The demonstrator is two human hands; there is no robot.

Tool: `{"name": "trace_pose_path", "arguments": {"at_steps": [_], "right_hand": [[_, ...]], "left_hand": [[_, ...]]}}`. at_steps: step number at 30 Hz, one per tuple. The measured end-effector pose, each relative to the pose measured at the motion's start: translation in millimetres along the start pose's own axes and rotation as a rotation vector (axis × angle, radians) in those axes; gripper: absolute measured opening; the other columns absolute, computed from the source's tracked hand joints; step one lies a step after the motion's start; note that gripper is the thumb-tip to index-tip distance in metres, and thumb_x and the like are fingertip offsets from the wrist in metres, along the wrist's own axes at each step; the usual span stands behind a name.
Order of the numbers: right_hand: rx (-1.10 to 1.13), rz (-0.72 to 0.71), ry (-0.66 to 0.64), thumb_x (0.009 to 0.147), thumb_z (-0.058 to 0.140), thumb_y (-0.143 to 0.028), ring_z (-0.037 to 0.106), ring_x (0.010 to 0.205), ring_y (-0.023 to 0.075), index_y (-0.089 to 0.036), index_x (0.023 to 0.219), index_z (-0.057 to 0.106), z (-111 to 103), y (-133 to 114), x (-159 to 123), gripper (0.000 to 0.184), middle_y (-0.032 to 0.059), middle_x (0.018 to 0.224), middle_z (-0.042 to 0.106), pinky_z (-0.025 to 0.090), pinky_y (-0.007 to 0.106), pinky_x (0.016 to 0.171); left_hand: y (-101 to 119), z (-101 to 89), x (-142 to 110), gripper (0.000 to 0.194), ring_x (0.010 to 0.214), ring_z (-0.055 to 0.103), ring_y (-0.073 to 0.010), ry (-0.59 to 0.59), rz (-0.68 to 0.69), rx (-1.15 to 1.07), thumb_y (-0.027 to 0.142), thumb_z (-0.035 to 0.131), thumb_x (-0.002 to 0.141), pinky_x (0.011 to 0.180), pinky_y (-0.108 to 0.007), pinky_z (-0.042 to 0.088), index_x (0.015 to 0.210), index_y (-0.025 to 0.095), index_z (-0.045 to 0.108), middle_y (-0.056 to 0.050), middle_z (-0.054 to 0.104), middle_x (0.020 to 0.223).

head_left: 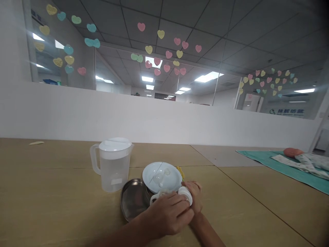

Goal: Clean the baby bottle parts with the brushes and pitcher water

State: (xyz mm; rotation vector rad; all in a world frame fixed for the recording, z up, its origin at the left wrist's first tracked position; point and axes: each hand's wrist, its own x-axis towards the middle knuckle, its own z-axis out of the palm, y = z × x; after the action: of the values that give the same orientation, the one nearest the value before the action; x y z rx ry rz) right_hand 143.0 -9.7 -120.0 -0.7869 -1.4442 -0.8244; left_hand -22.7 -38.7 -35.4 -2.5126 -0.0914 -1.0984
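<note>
Cap (185, 195) is up between both hands, just in front of the plate's near right edge. White, smooth, looks like plastic: probably light and stiff, slick if wet, unlikely to break. Best hold is round the outer rim, thumb opposite fingers. Right hand (194, 195) is closed round its far right side. Left hand (171, 212) has fingers curled against its near side; can't tell if they pinch it or something hidden under them. Handle (153, 198), 1, white, sticks out left of the left hand; its body is mostly covered, can't tell if it joins the cap. Counts outward: plate (148, 174), 1, with at least 2 clear pieces (158, 177) on it, probably soft; yellow thing (181, 172), 1, by its right edge; steel tray (133, 199), 1, left of the plate; lidded jug (114, 171), 1, part full of clear liquid, likely the heaviest here. Far right of the surface (64, 199): green mat (262, 157), 1, with cloth (312, 161) and 1 orange thing (292, 152).
</note>
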Motion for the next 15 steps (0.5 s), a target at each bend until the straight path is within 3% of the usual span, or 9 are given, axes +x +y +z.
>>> {"name": "trace_pose_path", "arguments": {"at_steps": [3,5,10,15], "right_hand": [[0.021,-0.053,-0.029,0.088,0.037,-0.028,0.062,0.078,0.0207,-0.019,0.11,0.05,-3,1,2,0.027,0.0074,0.085,0.065,0.042,0.041,0.076],[0.052,-0.124,-0.054,0.088,0.035,-0.033,0.062,0.08,0.0214,-0.017,0.109,0.052,-5,0,3,0.031,0.0094,0.086,0.066,0.042,0.041,0.076],[0.133,-0.254,-0.111,0.089,0.033,-0.034,0.063,0.081,0.0211,-0.013,0.112,0.05,-10,-5,13,0.036,0.0125,0.089,0.065,0.043,0.038,0.075],[0.113,-0.292,-0.063,0.089,0.036,-0.032,0.062,0.083,0.021,-0.015,0.113,0.048,-15,-9,14,0.032,0.0117,0.088,0.066,0.045,0.039,0.075]], "left_hand": [[-1,3.5,2,0.014,0.089,0.054,-0.0153,0.008,0.023,0.063,0.013,0.043,0.086,0.08,-0.029,0.045,0.09,0.016,0.056,-0.006,0.06,0.092],[-4,4.0,2,0.013,0.081,0.053,-0.0147,-0.011,0.003,0.089,0.013,0.043,0.086,0.074,-0.028,0.045,0.083,0.015,0.056,-0.005,0.059,0.086],[-11,1.6,-4,0.02,0.062,0.046,-0.0113,-0.052,0.108,0.105,0.009,0.043,0.084,0.059,-0.025,0.04,0.068,0.015,0.053,0.0,0.055,0.067],[-11,-1.2,-4,0.014,0.069,0.053,-0.0119,-0.057,0.017,-0.22,0.017,0.046,0.085,0.067,-0.025,0.042,0.082,0.017,0.059,-0.001,0.062,0.076]]}}
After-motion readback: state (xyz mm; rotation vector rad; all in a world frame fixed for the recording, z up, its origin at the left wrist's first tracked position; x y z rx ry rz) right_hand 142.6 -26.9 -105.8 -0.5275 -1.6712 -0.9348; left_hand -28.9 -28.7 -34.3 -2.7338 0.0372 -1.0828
